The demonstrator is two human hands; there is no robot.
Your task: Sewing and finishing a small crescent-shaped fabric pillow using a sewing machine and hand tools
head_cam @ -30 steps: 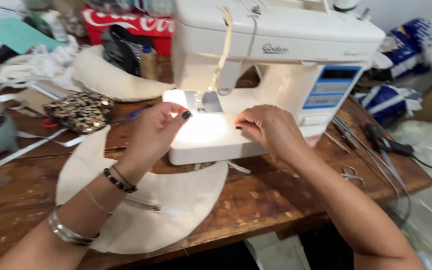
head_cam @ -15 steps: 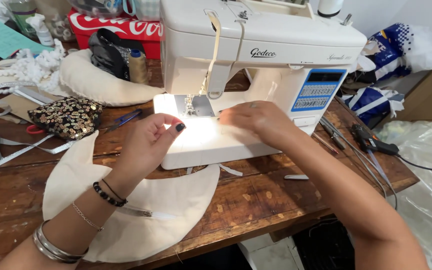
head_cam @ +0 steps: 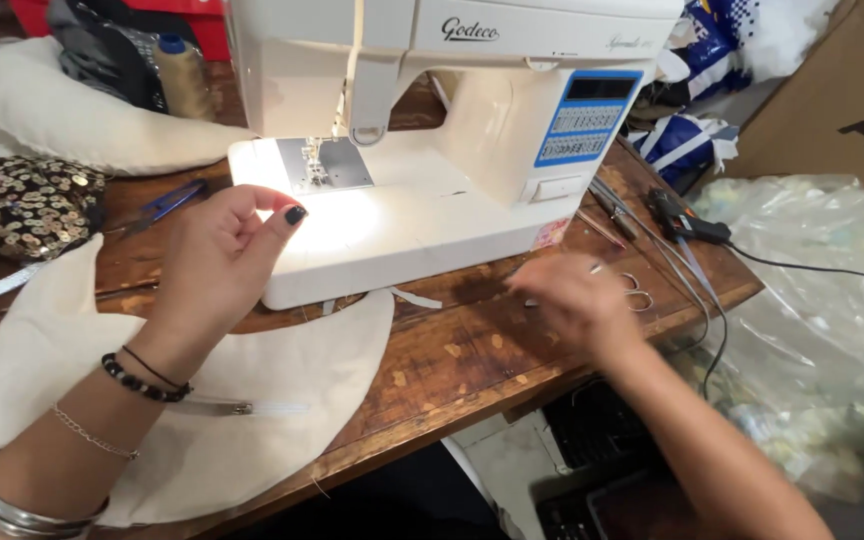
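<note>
My left hand (head_cam: 220, 262) hovers in front of the white sewing machine (head_cam: 432, 200), thumb and fingers pinched together; I see nothing between them. It is over the lit machine bed, just short of the needle plate (head_cam: 317, 165). A cream curved fabric piece (head_cam: 282, 370) with a zipper (head_cam: 252, 408) lies under my left wrist on the wooden table (head_cam: 462, 370). My right hand (head_cam: 574, 300) is blurred, low over the table to the right of the machine, beside small silver scissors (head_cam: 637, 292). It holds nothing that I can see.
Blue thread snips (head_cam: 167, 203) and a sequinned piece (head_cam: 22, 205) lie at the left. A thread cone (head_cam: 180, 75) and a cream padded piece (head_cam: 72, 120) sit behind. A black corded tool (head_cam: 687, 225) rests at the table's right edge, with a plastic bag (head_cam: 822, 300) and cardboard box (head_cam: 842, 100) beyond.
My right hand has left the machine bed and swung down to the right, towards the scissors. My left hand stays near the needle plate, and the view has moved closer.
</note>
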